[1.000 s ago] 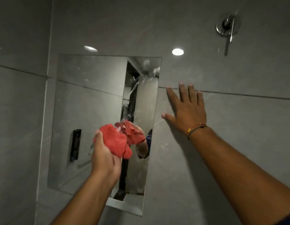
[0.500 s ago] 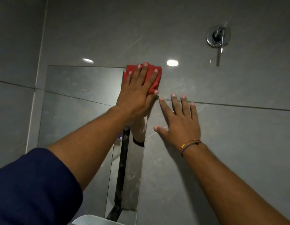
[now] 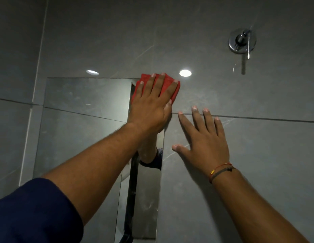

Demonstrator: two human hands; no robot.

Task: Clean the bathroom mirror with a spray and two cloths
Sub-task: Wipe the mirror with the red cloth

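- Head view: a red cloth [image 3: 172, 85] is pressed flat against the top right corner of a frameless wall mirror [image 3: 86, 109], with its upper edge reaching just onto the tile above.
- Left hand [image 3: 152, 106] lies palm-down on the cloth, fingers straight and slightly spread, pinning it to the glass rather than gripping it; the thumb sits at the mirror's right edge.
- Right hand [image 3: 203, 139] rests flat on the grey wall tile [image 3: 258, 155] just beside the mirror, fingers splayed wide and holding nothing.
- Thread bracelets [image 3: 221, 171], one red and one dark, circle the right wrist.
- Navy sleeve [image 3: 35, 213] covers the left upper arm at lower left.
- Chrome wall fitting [image 3: 242, 41] sits on the tile at upper right, well apart from both hands.
- No writing or brand can be read.
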